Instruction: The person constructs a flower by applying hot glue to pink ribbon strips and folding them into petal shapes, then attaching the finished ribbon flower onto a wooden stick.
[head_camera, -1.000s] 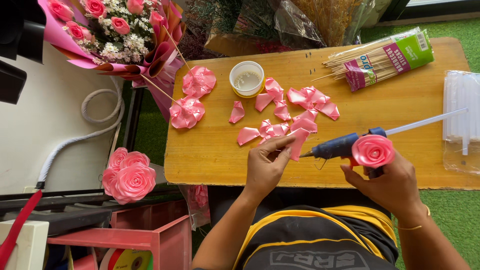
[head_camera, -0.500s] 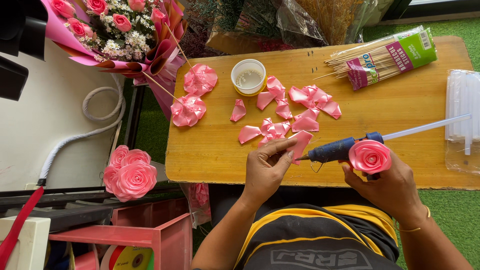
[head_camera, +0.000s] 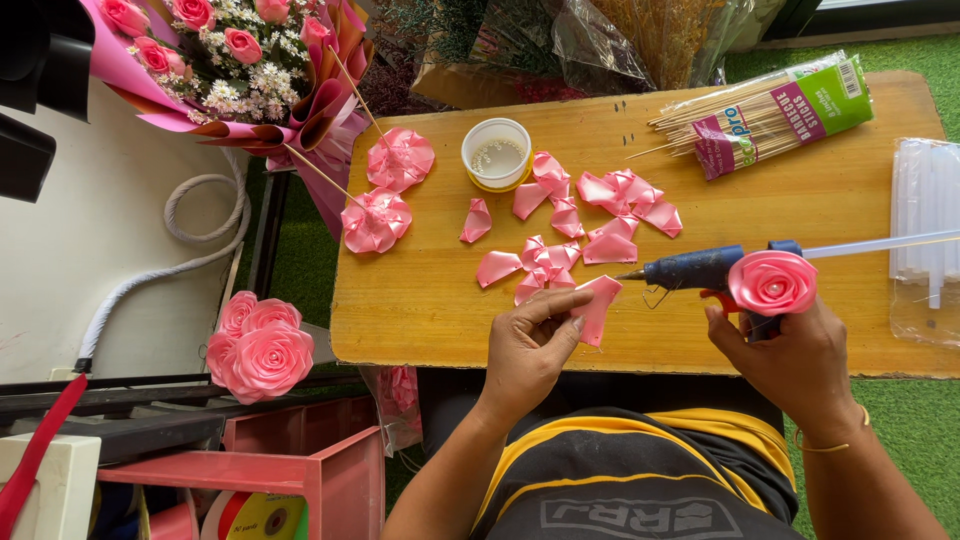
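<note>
Head view: making a pink rose.
Left hand (head_camera: 528, 345) is pinching a petal (head_camera: 598, 308); right hand (head_camera: 795, 350) is gripping glue gun (head_camera: 700, 268) and rose (head_camera: 772, 282). Many petals (head_camera: 590, 215) are waiting on worktop (head_camera: 440, 290).

We see a bright picture, lit by soft and even daylight that seems to come from above. Shadows are weak: only a thin dark line under the wooden board (head_camera: 420, 320) edge and a small shadow below the left hand (head_camera: 527, 345). The plastic wrap (head_camera: 600, 45) at the top and the clear bag (head_camera: 925, 240) at the right give some white glare. The centre is sharp. Towards the corners we notice mild wide-angle bending, and the dark object (head_camera: 40, 90) at top left is blurred.
</note>
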